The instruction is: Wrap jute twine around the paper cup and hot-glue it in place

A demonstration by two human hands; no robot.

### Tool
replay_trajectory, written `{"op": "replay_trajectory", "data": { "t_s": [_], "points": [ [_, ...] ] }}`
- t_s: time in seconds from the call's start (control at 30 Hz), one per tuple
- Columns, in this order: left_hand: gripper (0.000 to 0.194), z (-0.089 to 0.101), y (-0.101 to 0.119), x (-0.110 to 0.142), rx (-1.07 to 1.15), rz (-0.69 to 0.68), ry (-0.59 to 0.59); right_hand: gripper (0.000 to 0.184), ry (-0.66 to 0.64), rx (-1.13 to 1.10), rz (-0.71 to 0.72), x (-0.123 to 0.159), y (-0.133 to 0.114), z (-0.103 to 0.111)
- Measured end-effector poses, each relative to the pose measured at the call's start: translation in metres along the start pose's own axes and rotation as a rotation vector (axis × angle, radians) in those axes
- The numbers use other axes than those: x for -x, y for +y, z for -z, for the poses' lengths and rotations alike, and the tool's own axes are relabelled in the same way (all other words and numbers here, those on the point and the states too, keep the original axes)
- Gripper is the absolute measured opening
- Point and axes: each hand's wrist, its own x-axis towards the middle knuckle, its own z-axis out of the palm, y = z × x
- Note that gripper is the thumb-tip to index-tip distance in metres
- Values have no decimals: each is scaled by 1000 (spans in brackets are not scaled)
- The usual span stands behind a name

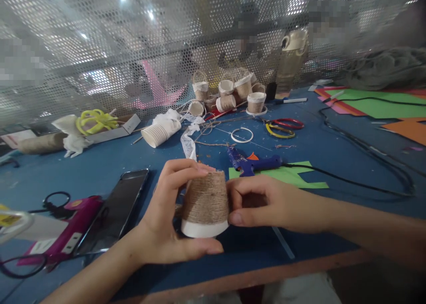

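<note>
An upside-down paper cup (pixel 206 202) wrapped in brown twine is held above the blue table, its bare white rim at the bottom. My left hand (pixel 173 211) grips it, fingers over the narrow end and thumb under the rim. On the cup's right side, my right hand (pixel 262 202) has its fingers curled and closed against the twine; whether a strand is pinched there is hidden. Just behind lies a blue glue gun (pixel 251 162) on a piece of green paper (pixel 286 175). A clear glue stick (pixel 282 242) lies by the front edge.
Twine-covered little baskets (pixel 256 102) stand at the back, near red and yellow scissors (pixel 282 127). Stacked paper cups (pixel 156 134) lie left of centre. A phone (pixel 116 211) and a magenta power strip (pixel 66 228) are at left. A black cable (pixel 359 182) loops across the right.
</note>
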Motion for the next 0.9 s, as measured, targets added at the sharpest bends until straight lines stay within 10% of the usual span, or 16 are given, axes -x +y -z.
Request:
{"op": "replay_trajectory", "data": {
  "t_s": [0.9],
  "points": [
    [80,-6,4,-9,-34,-67,91,24,33,245,178,2,-4,-5]
  ]
}}
